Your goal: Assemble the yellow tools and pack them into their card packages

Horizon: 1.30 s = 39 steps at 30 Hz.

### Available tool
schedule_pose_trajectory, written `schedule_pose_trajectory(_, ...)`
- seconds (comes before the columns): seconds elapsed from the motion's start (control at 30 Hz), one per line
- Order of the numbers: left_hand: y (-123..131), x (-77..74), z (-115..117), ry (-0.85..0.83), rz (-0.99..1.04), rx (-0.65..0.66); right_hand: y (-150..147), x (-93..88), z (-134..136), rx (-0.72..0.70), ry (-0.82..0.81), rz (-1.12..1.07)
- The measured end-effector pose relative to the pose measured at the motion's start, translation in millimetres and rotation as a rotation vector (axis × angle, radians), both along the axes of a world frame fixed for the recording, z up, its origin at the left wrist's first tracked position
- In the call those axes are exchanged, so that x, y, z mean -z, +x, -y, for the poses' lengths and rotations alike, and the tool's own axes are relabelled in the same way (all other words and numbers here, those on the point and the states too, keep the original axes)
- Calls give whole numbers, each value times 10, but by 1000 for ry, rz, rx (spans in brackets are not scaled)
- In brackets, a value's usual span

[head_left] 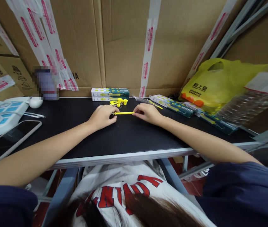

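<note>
A thin yellow rod (124, 113) spans the gap between my two hands, level and just above the black tabletop (115, 138). My left hand (103, 116) pinches its left end, where a small collar shows near the fingertips. At the other end, my right hand (148, 113) grips the rod between thumb and fingers. Right behind my left hand lie small yellow plastic parts (119, 101), several of them in a loose pile. Past my right hand rests a clear plastic packet (145, 100) with a yellow stick (156, 104) on it.
Printed boxes (110, 94) stand at the back, with another box (173, 105) on the right beside a yellow plastic bag (214, 85) and a large clear bottle (247, 97). On the left are a phone (10, 140) and a power strip (3, 115). Cardboard (124, 47) walls the back.
</note>
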<state>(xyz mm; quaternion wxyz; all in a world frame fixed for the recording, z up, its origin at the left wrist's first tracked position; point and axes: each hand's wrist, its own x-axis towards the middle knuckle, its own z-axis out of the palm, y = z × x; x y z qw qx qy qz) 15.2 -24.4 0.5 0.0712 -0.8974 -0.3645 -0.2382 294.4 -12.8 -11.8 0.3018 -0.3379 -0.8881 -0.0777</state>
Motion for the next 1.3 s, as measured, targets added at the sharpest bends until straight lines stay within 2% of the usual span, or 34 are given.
schedule_pose_trajectory(0.27,81,-36,114,41,-151,74,-187,-5,142,-89,-57,-41)
schedule_pose_trajectory(0.47,32,25,-13,8,-63,30,-154,5,100,-83,-76,-92)
schedule_pose_trajectory(0.57,1,53,-68,1,-37,56,-139,15,82,-80,-99,-100)
schedule_pose_trajectory(0.9,51,16,11,-29,-104,147,-179,-1,142,-115,-27,-26)
schedule_pose_trajectory(1.0,3,-12,-47,4,-15,78,-162,5,130,-70,-33,-17)
schedule_pose_trajectory(1.13,-151,-57,-189,-12,166,-119,-101,20,75,19,-61,35)
schedule_pose_trajectory(1.3,-303,-45,-334,-31,196,-241,-25,40,-2,65,-90,42)
